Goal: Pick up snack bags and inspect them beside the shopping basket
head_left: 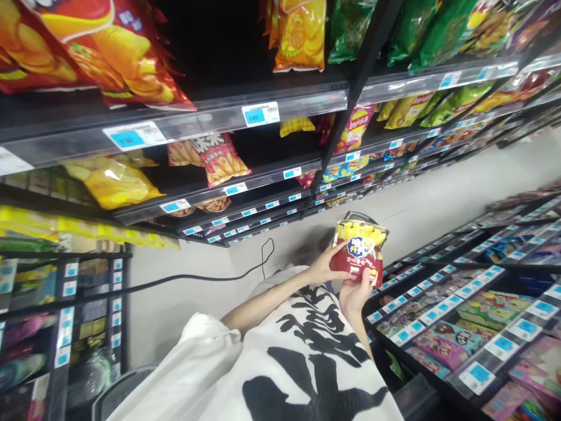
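Note:
A red and yellow snack bag (pixel 367 257) is held out in front of my body, its printed side towards me. My left hand (pixel 326 266) grips its left edge, with the thumb lying across the front. From below, my right hand (pixel 354 294) closes on its lower edge, the thumb pressed on the front near the bottom right corner. The fingers behind the bag are hidden. The bag looks sealed and hangs clear of the shelves. Part of a dark, ribbed object (pixel 363 217) shows just behind its top edge.
Shelves of snack bags run along the left, with an orange bag (pixel 300 35) and large red chip bags (pixel 127 52). Low shelves with pink packages (pixel 442 351) stand close on my right. A black cable (pixel 197 279) stretches across on the left, over the pale floor (pixel 438 193).

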`<state>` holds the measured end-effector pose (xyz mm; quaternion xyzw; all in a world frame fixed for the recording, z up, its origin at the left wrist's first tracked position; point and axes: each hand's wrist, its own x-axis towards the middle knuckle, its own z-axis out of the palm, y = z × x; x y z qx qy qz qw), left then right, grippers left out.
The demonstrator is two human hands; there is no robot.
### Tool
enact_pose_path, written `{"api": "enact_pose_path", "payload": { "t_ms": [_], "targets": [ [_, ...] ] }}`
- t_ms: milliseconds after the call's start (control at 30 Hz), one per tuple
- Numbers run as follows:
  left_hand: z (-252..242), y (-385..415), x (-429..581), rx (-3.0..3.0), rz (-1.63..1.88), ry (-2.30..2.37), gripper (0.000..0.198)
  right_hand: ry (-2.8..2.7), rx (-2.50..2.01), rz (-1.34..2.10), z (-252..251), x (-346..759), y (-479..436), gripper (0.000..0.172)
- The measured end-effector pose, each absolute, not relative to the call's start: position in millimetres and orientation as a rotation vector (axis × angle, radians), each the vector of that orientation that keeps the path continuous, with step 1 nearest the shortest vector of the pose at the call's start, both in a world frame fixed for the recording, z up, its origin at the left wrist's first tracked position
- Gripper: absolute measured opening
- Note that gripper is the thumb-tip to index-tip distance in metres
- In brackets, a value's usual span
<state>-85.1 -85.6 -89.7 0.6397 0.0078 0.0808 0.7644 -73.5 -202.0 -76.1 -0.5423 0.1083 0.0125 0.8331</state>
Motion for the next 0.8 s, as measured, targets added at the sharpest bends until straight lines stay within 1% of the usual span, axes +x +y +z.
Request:
{"api": "enact_pose_path", "payload": {
  "t_ms": [67, 133, 233, 333, 800],
  "targets": [
    [-89, -85, -86, 1.493, 0.226, 0.038, 0.100, 0.310, -1.005, 0.173, -76, -71, -202, 0.058],
    [-89, -84, -87, 1.517, 0.246, 0.045, 0.104, 0.351, -0.957, 0.230, -82, -69, -203, 0.058],
    [-89, -83, -89, 1.489, 0.202, 0.046, 0.114, 0.378, -0.931, 0.229, -92, -67, -206, 0.060],
    [-86, -80, -90, 1.442, 0.156, 0.048, 0.119, 0.357, -0.945, 0.234, -95, -66, -206, 0.062],
    [-83, -75, -97, 1.442, 0.156, 0.127, 0.125, 0.348, -1.004, 0.267, -85, -70, -201, 0.065]
  ]
}}
